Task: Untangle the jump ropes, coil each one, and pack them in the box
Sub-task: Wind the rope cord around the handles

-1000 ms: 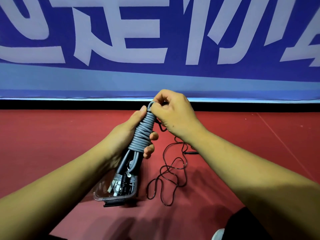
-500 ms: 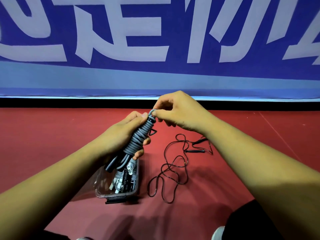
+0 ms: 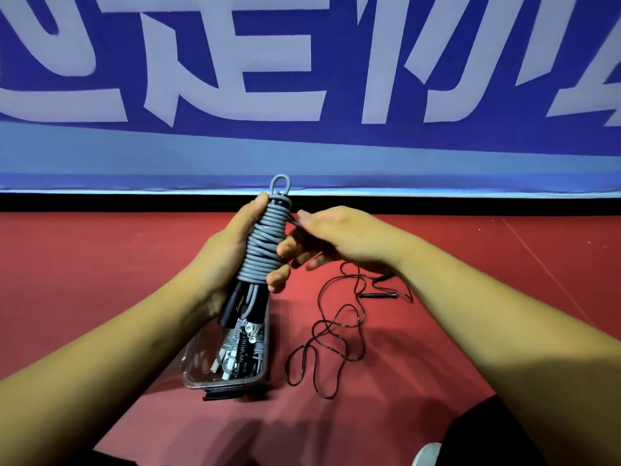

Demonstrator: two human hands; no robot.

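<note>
The coil [image 3: 265, 243] is showing grey, its handles [image 3: 232, 307] black; the cord [image 3: 376, 295] is looking dark; the box [image 3: 195, 373] is showing clear; the floor [image 3: 100, 264] is glowing red; the banner [image 3: 336, 136] is showing blue with pale lettering.

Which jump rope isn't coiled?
The thin dark rope sprawled on the floor right of the box; the grey rope is wound tight in the left hand.

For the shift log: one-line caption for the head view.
Left hand grips the coiled grey rope over the clear box; right hand beside it; black rope loose on floor.
</note>
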